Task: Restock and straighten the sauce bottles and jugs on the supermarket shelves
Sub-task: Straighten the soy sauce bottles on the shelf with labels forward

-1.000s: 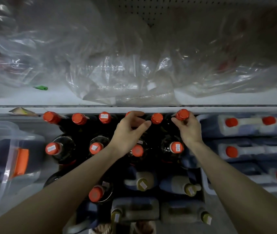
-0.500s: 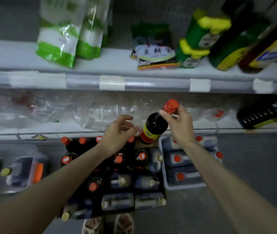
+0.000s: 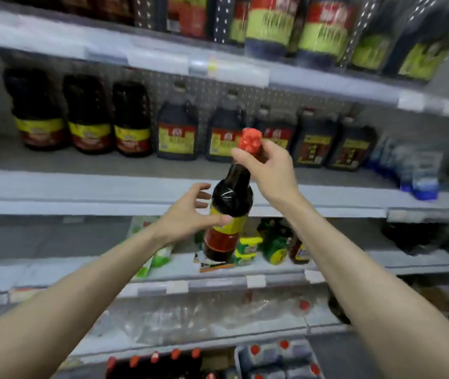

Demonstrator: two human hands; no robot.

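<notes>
Bottle (image 3: 232, 195): dark, glossy, red-capped | right hand (image 3: 269, 170) grips neck | left hand (image 3: 187, 217) touches label

Colour rundown from us: the dark glass sauce bottle (image 3: 231, 198) reads near-black brown; its round plastic cap (image 3: 250, 140) is bright red; its wrap-around paper label (image 3: 226, 228) goes yellow on top, red underneath; we see the round dark plastic jugs (image 3: 38, 113) wearing yellow-over-red bands; the squarish dark plastic jugs (image 3: 177, 127) have yellow labels topped with red; the tall top-shelf bottles (image 3: 269, 23) show lime green and red; the metal shelf boards (image 3: 81, 187) are pale grey; the perforated back panel (image 3: 212, 88) is grey, dotted all over; the small blurry plastic bottles (image 3: 420, 176) look blue and white; the squat soft packs (image 3: 275, 242) are green with yellow; the bottom-row dark bottles (image 3: 157, 362) have red caps.
</notes>
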